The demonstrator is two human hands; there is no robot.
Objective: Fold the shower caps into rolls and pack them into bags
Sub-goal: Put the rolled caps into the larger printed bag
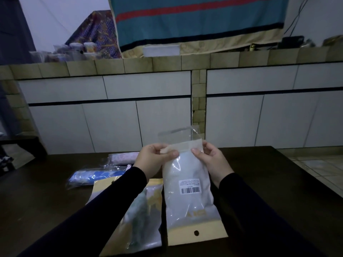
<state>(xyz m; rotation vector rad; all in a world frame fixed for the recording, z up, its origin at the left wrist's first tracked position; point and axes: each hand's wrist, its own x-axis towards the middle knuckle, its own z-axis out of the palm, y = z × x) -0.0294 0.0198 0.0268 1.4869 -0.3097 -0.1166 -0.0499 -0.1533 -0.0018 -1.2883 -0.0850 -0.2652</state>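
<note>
I hold a clear plastic bag [187,197] upright over the dark table [46,201]; a white rolled shower cap shows inside it, with a barcode label on the front and a yellow header with a hole at its lower end. My left hand [156,156] pinches the bag's upper edge at the left, thumb on the adhesive strip. My right hand [207,156] pinches the same edge at the right. The clear flap [178,134] stands up above my fingers. A second bag [137,216] with a greenish cap lies flat to the left, partly under my left sleeve.
A bagged blue cap [92,176] and a bagged pinkish cap [124,157] lie further back on the left of the table. White cabinet doors [111,125] under a tiled counter stand behind the table. Jars [74,51] and hanging cloths sit up on the counter.
</note>
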